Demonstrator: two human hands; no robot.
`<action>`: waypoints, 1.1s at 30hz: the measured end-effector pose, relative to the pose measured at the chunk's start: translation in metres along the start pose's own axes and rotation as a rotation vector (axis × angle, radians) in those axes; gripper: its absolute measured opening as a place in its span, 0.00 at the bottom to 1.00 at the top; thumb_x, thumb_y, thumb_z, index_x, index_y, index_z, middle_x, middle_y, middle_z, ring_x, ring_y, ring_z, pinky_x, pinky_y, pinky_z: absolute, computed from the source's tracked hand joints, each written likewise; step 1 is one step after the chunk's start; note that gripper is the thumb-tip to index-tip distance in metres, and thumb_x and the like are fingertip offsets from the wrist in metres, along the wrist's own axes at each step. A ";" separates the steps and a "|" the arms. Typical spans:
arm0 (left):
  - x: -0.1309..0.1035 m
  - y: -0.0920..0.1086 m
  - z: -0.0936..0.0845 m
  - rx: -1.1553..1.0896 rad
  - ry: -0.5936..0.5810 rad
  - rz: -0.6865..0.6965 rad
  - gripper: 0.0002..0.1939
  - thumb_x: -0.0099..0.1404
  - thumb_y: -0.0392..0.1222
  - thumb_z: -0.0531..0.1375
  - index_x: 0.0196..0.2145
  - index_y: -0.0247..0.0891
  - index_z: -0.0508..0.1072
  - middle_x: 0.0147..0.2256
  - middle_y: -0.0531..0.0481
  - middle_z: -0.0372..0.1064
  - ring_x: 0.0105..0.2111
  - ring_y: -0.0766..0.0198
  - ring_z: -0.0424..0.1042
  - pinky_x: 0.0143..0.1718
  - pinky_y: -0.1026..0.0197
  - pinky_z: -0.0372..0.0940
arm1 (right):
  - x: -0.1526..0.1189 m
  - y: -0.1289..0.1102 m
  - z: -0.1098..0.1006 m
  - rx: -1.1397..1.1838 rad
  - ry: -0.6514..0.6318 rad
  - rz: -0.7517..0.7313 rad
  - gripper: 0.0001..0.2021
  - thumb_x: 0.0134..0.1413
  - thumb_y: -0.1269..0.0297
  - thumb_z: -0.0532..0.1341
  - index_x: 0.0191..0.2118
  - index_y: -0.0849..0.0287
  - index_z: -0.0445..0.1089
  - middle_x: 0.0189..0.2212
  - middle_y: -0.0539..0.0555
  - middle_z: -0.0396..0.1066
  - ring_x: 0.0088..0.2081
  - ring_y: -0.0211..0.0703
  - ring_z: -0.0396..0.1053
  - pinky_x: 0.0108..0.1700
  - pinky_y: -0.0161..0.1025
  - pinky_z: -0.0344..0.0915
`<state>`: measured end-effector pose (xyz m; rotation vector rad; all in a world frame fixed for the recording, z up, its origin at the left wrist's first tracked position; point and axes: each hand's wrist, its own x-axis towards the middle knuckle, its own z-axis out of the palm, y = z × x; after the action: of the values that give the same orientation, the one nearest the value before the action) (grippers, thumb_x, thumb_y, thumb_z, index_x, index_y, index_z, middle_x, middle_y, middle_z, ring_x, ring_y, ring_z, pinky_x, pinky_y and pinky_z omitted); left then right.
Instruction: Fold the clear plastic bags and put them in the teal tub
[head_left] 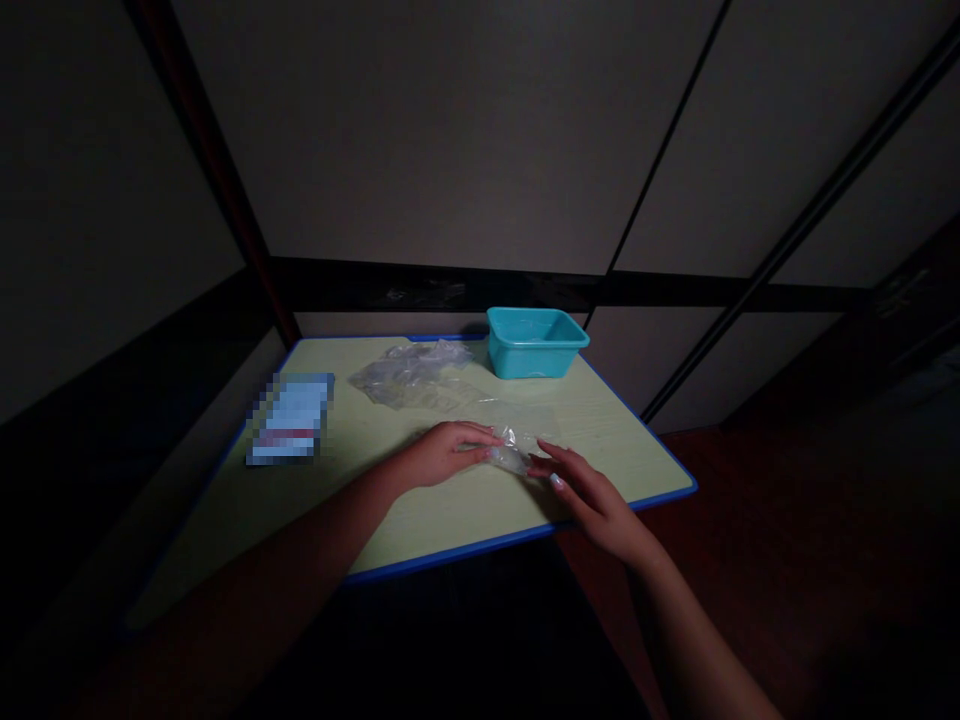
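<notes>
A clear plastic bag [512, 458], crinkled and shiny, lies near the front of the small table. My left hand [444, 452] pinches its left side between thumb and fingers. At the bag's right end is my right hand [589, 492], its fingers spread and the fingertips close to the plastic; whether they touch it I cannot make out. Behind the hands, more clear plastic bags [416, 373] lie flat and rumpled, and a thin transparent sheet reaches from them toward my hands. How many bags there are is hard to tell.
A turquoise plastic basket [531, 360] stands at the table's back right corner. On the left lies a pixelated, light blue flat item [292, 418]. The pale table [435, 520] has a blue edge and stands against dark-trimmed panels [450, 130]. The room is dim.
</notes>
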<state>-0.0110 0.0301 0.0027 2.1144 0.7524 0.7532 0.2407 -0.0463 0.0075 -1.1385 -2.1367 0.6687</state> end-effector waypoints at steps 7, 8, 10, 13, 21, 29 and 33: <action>-0.004 0.010 -0.001 0.296 -0.093 -0.075 0.17 0.65 0.45 0.56 0.51 0.43 0.69 0.54 0.46 0.65 0.59 0.56 0.55 0.60 0.43 0.38 | -0.008 0.004 -0.002 -0.147 -0.097 -0.068 0.18 0.62 0.61 0.50 0.56 0.51 0.62 0.56 0.54 0.63 0.56 0.46 0.61 0.62 0.59 0.43; -0.005 0.012 -0.002 0.340 -0.118 -0.090 0.19 0.65 0.45 0.56 0.53 0.44 0.67 0.56 0.47 0.62 0.61 0.56 0.51 0.60 0.40 0.34 | -0.009 0.004 -0.002 -0.155 -0.103 -0.074 0.18 0.62 0.62 0.50 0.57 0.51 0.61 0.55 0.54 0.64 0.55 0.46 0.62 0.62 0.60 0.42; -0.006 0.015 -0.001 0.402 -0.159 -0.090 0.21 0.64 0.46 0.56 0.55 0.46 0.64 0.58 0.48 0.58 0.62 0.56 0.47 0.59 0.37 0.29 | -0.011 0.003 -0.002 -0.164 -0.103 -0.087 0.19 0.62 0.62 0.51 0.58 0.52 0.60 0.54 0.55 0.65 0.54 0.47 0.63 0.62 0.61 0.42; -0.008 0.015 0.000 0.455 -0.196 -0.067 0.24 0.64 0.48 0.56 0.57 0.48 0.60 0.61 0.47 0.53 0.63 0.56 0.43 0.58 0.37 0.28 | -0.012 0.003 -0.003 -0.167 -0.098 -0.105 0.19 0.61 0.62 0.51 0.58 0.51 0.60 0.54 0.55 0.66 0.54 0.47 0.64 0.61 0.62 0.44; -0.008 0.014 0.001 0.506 -0.232 -0.073 0.28 0.65 0.51 0.55 0.61 0.49 0.53 0.63 0.47 0.47 0.64 0.57 0.41 0.59 0.41 0.31 | -0.002 -0.004 -0.001 -0.380 -0.046 -0.144 0.22 0.60 0.58 0.53 0.59 0.50 0.58 0.60 0.57 0.57 0.61 0.51 0.52 0.60 0.60 0.47; -0.010 0.011 0.002 0.538 -0.253 -0.049 0.30 0.64 0.54 0.53 0.61 0.47 0.53 0.63 0.46 0.46 0.64 0.57 0.40 0.59 0.41 0.32 | 0.014 -0.016 0.010 -0.571 -0.184 -0.138 0.29 0.59 0.51 0.51 0.64 0.45 0.45 0.65 0.55 0.41 0.65 0.57 0.38 0.59 0.67 0.36; -0.009 0.012 0.003 0.560 -0.264 -0.050 0.30 0.64 0.54 0.53 0.61 0.46 0.52 0.63 0.46 0.46 0.64 0.56 0.40 0.59 0.40 0.33 | 0.015 -0.016 0.012 -0.585 -0.184 -0.122 0.29 0.59 0.51 0.51 0.64 0.46 0.45 0.65 0.55 0.40 0.65 0.58 0.37 0.59 0.67 0.35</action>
<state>-0.0121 0.0156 0.0084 2.6110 0.9421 0.2344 0.2167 -0.0428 0.0139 -1.2560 -2.6298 0.0836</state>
